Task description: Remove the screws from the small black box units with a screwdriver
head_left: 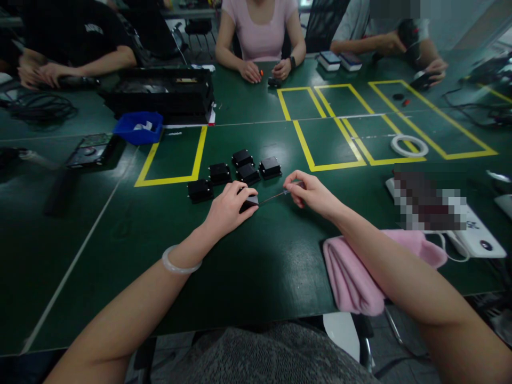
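My left hand grips a small black box down on the green table, its fingers and thumb around the sides. In my right hand is a screwdriver, pinched by the handle and held nearly level. Its thin shaft points left, and the tip reaches the right side of the box; whether it sits in a screw is too small to tell. Just beyond my left hand, several similar black boxes with small shiny bits at their sides stand grouped together.
A pink cloth lies under my right forearm, beside a white device with a cable. Farther off are a roll of white tape, a blue bin, a black crate and a hard drive. Several people sit opposite.
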Motion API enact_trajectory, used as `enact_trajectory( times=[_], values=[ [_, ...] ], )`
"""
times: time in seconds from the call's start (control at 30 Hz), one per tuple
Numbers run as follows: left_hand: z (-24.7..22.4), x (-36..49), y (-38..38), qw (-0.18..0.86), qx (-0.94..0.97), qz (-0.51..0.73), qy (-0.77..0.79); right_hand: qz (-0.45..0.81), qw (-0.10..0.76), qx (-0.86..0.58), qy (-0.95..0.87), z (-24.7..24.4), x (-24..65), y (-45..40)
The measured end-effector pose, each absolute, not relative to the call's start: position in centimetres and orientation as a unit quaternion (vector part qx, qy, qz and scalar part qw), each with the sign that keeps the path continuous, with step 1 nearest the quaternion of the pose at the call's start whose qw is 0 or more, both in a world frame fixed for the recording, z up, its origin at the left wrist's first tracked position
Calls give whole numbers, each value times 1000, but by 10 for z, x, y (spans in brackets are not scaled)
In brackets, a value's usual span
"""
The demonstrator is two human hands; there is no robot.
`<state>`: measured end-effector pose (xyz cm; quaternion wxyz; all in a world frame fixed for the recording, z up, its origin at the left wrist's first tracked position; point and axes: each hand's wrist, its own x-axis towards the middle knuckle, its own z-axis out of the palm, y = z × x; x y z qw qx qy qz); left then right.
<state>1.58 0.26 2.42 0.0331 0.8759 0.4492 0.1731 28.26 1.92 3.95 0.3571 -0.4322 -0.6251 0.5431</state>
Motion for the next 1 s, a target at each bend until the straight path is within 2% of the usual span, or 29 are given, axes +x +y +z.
enact_trajectory(
  times=[1.0],
  values=[
    [25,17,2,32,877,174,447,548,352,-435,-622,41,282,20]
  ],
)
